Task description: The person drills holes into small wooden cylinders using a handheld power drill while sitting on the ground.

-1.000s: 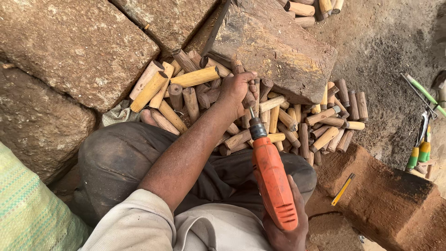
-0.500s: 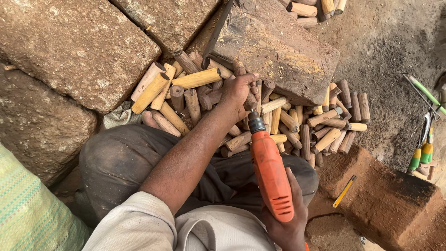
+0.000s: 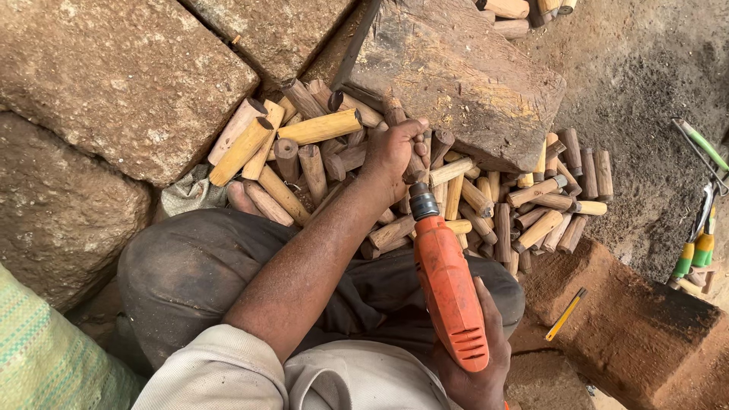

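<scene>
My left hand [image 3: 395, 156] is closed around a short wooden handle piece [image 3: 415, 165], held upright in front of a pile of wooden handles [image 3: 486, 205]. My right hand [image 3: 478, 372] grips an orange electric drill [image 3: 448, 285] from below. The drill's dark chuck [image 3: 422, 203] points up at the held piece, just beneath my left hand. More wooden handles [image 3: 304, 144] lie stacked to the left of that hand.
A weathered wooden block [image 3: 463, 68] sits just behind the pile. Large stone slabs [image 3: 114, 76] fill the left. A reddish brick block [image 3: 630, 326] with a yellow pencil [image 3: 566, 313] lies at lower right. Green-handled tools [image 3: 702, 243] rest at the right edge.
The drill has edged a little toward the wooden piece in my left hand. My hands otherwise keep the same grip.
</scene>
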